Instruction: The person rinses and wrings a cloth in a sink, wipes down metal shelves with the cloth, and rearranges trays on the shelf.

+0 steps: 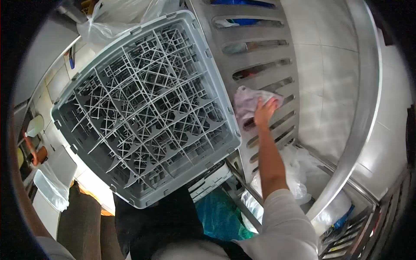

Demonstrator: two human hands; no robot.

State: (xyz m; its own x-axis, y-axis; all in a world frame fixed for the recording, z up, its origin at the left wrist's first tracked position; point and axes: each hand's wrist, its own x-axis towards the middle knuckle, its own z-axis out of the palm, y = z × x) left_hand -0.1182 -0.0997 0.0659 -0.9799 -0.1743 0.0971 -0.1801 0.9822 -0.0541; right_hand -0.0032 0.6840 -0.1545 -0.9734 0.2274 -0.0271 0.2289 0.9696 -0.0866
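My right hand (pixel 265 112) is on a pale pinkish cloth (pixel 248 100), its fingers closed on the fabric. The cloth lies against a grey slotted metal shelf (pixel 271 58), and its far corner spreads toward the rack's side. To the left of the hand, a large grey plastic dish rack (pixel 234 145) with a lattice of dividers stands tilted in view. No glasses or dishes can be made out among its dividers. Part of my left arm runs along the dark left border, but the left hand itself is out of sight.
A curved metal rail (pixel 368 104) rises at the right before a white tiled wall (pixel 323 65). Plastic bags (pixel 294 173) lie below the slotted shelf. More clear plastic (pixel 117 21) is behind the rack. A bin with a plastic liner (pixel 52 190) is at the lower left.
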